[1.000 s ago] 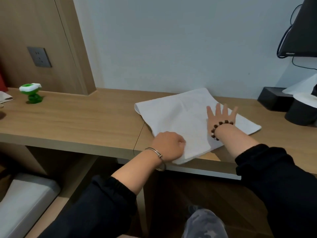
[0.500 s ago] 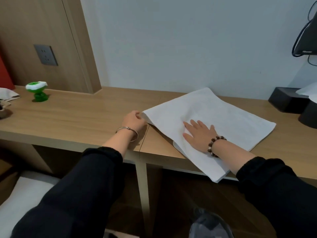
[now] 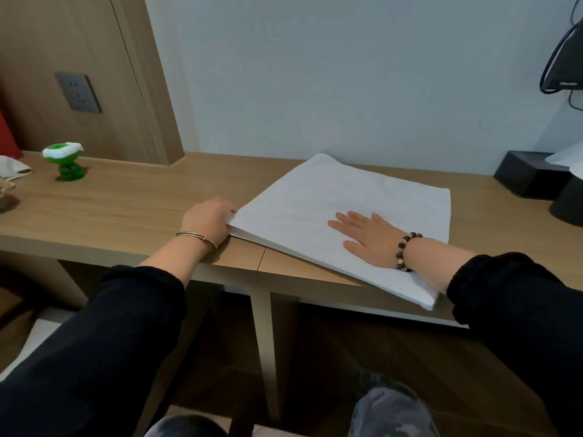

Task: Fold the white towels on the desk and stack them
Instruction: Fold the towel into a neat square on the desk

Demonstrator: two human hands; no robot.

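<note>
A white towel (image 3: 334,197), folded into a flat rectangle, lies skewed on the wooden desk (image 3: 132,203), its near right corner jutting past the desk's front edge. My right hand (image 3: 366,238) lies flat on the towel with straight fingers pointing left, pressing it down. My left hand (image 3: 208,220) sits at the towel's left corner with fingers curled, pinching that corner. Both forearms wear black sleeves.
A green and white toy (image 3: 66,162) stands at the desk's left, with a white cloth (image 3: 12,167) at the far left edge. Black boxes (image 3: 530,178) sit at the back right. A wall socket (image 3: 78,92) is on the wood panel.
My left hand went from the towel's near edge to its left corner. My right hand turned from fingers pointing away to lying flat across the towel, which now lies neater.
</note>
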